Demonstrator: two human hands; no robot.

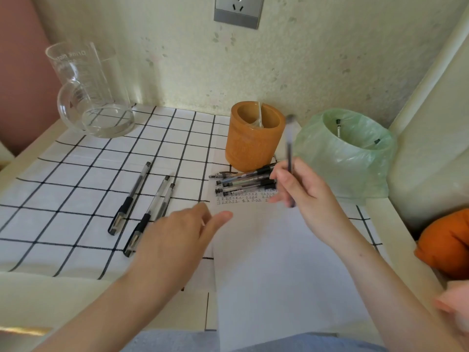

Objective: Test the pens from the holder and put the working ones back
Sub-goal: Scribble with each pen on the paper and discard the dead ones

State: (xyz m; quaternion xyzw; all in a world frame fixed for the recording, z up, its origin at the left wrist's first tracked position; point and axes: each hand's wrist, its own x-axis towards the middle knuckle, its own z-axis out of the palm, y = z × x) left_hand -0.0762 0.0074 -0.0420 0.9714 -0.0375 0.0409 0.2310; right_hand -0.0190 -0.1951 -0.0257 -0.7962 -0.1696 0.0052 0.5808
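The left hand [182, 235] was stretched forward palm down, fingers straight and loosely together, thumb stuck out to the right, its fingertips blurred. Its bare forearm ran in from the lower left. The right hand [304, 196] was raised, fingers curled round a pen [289, 148] held nearly upright. Its bare forearm ran in from the lower right.

Clear glass jug [94, 92], glossy; matt checked cloth [76, 174]; smooth white paper [274, 262]; thin crinkled green plastic bag [347, 158]; brushed-metal socket plate [237, 11].
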